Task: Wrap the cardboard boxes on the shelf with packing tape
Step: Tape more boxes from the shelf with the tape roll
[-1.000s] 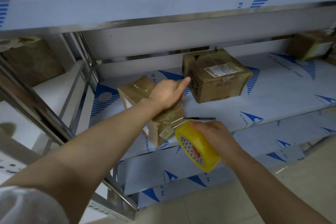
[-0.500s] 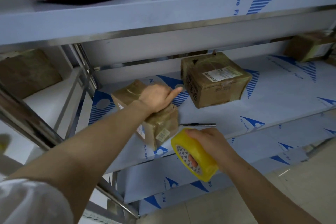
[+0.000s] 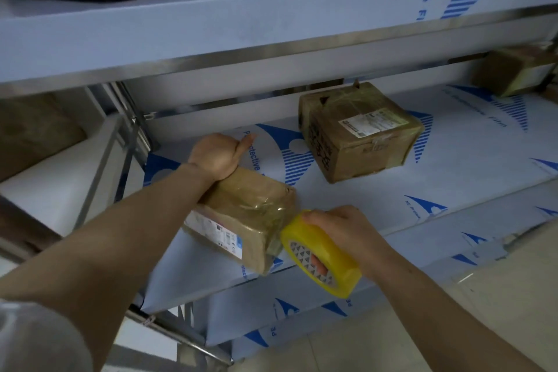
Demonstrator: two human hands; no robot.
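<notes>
I see my left hand [image 3: 216, 157] holding the far end of the small cardboard box [image 3: 241, 214], thumb out, fingers hidden behind it; the box lies at the shelf [image 3: 453, 178] front edge; my right hand [image 3: 341, 232] grips the yellow packing tape roll [image 3: 320, 254], fingers through its core, roll touching the box's near corner; a larger taped box [image 3: 359, 130] sits further back.

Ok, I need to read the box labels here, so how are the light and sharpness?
Head view: dim, bluish light, no hard shadows; the wide lens bows the upper shelf edge; the left hand is motion-blurred at its fingertip; film on the near box shows soft glare; the tape roll is sharp; label text on the near box and far box is too soft to read.
</notes>
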